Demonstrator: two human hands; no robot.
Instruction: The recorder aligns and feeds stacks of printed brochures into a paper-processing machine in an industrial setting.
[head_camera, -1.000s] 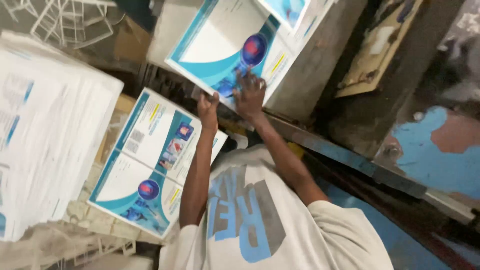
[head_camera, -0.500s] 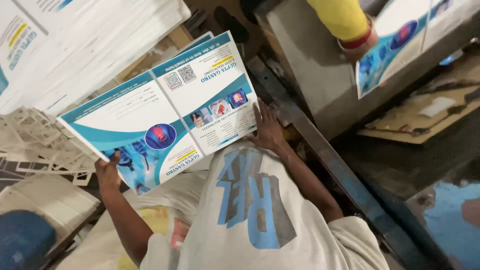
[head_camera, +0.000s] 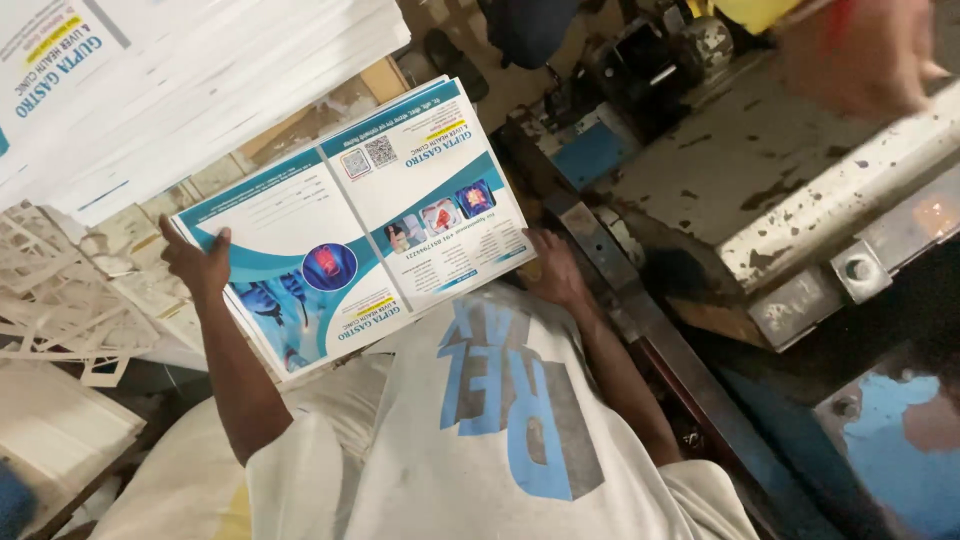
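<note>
Stacks of white printed sheets fill the upper left, with pale die-cut cardboard scraps heaped below them. Just right of the scraps, one hand pinches the far left edge of a bundle of glossy printed sheets, thumb on top, fingers closed underneath. By its place in the view this seems to be the person's left hand, though the camera angle makes the sides hard to tell.

The bundle is held flat and slightly tilted above the person's lap, in front of a grey shirt with blue lettering. Each sheet is white and teal with small pictures, creased down the middle like a folder cover. Such a bundle looks light but floppy, and the coated faces would likely slide on each other, so opposite edges are the sound places to hold.

At the bundle's lower right corner, the other hand is tucked beneath the sheets; whether its grip is closed cannot be told.

Further right stands a worn metal machine bed with chipped paint. Another person's blurred hand hovers at the top right.
</note>
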